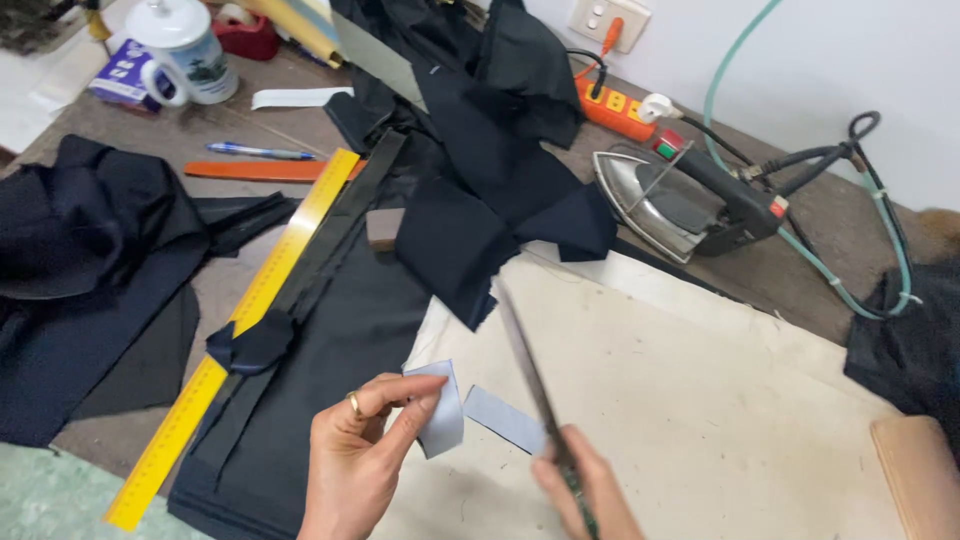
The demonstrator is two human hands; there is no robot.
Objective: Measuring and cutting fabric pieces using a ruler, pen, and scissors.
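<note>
1. The left hand (355,455) is low in the view, at about 6 o'clock. Its fingers (415,405) are pinched shut on a small pale grey fabric strip (442,415), so the strip hangs up off the desk where the blades can get at it

2. The right hand (590,495) is just to the right, at about 5 o'clock. Its fingers are wrapped tight round the handles of the scissors (530,375). The long blades point up toward 12 o'clock and look blurry. I cannot tell if the blades are open or closed

3. A second pale grey piece (505,420) lies flat between the two hands, on the cream pressing cloth (700,400). The cloth gives a soft, smooth spot to work on

4. Dark navy fabric (340,340) is spread flat at 9 o'clock from the hands, with a yellow ruler (250,310) lying beside it along its edge, handy for measuring. More dark cloth (480,160) is heaped at 12 o'clock

5. A steel iron (665,205) lies tipped on its side at 2 o'clock, so its metal plate does not press on the desk (800,260). Its cord runs to an orange power strip (610,108)

6. A white mug with a lid (185,50), a blue pen (260,152) and an orange strip (260,171) sit far off at 10 o'clock, out of the way
</note>
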